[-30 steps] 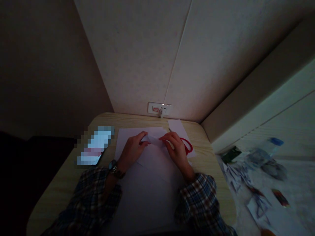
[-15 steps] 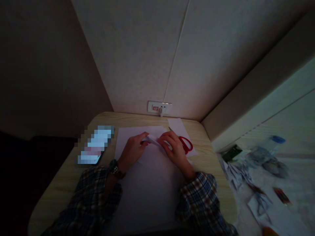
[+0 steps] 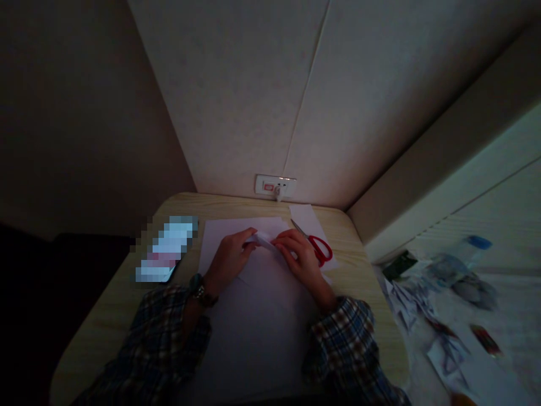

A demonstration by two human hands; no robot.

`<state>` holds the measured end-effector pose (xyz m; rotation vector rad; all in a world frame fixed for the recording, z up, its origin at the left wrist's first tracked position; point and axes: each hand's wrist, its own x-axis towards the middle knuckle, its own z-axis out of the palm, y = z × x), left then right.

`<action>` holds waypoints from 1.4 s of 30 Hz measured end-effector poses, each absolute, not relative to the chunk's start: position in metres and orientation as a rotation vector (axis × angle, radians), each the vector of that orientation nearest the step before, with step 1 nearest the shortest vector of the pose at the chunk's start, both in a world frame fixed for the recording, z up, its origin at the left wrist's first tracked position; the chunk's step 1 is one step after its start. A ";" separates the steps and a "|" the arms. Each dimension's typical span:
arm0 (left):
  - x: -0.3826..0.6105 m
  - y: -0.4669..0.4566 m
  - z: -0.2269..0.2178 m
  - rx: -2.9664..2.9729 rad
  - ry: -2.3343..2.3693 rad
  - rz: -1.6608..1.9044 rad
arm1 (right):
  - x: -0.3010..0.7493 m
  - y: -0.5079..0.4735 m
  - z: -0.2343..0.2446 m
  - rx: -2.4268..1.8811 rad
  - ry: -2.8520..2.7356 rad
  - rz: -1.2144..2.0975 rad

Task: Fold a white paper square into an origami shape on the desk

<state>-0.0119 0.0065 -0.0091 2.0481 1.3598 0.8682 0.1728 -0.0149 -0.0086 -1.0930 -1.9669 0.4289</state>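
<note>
My left hand and my right hand both pinch a small folded piece of white paper between them, fingers closed on its two ends. It is held just above a large white sheet spread on the wooden table. Red-handled scissors lie right beside my right hand, on a smaller white sheet. I wear plaid sleeves and a wristwatch on the left wrist.
A phone with a blurred screen lies left of the sheet. A wall socket is at the table's far edge. To the right, a lower surface holds paper scraps, a plastic bottle and small items.
My right hand has shifted slightly left along the folded paper, uncovering more of the scissors. The left hand has hardly moved.
</note>
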 end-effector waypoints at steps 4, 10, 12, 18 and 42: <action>-0.012 0.006 -0.008 2.049 1.346 0.879 | 0.173 -0.015 -0.008 -1.089 -1.947 0.455; -0.013 0.006 -0.009 2.040 1.329 0.887 | 0.172 -0.014 -0.010 -1.100 -1.923 0.472; -0.013 0.006 -0.010 2.038 1.332 0.880 | 0.172 -0.013 -0.011 -1.094 -1.928 0.495; -0.014 0.007 -0.012 1.955 1.304 0.949 | 0.173 -0.012 -0.012 -1.081 -1.913 0.509; -0.007 0.003 -0.005 1.699 1.086 1.013 | 0.157 -0.016 -0.014 -1.126 -1.370 0.893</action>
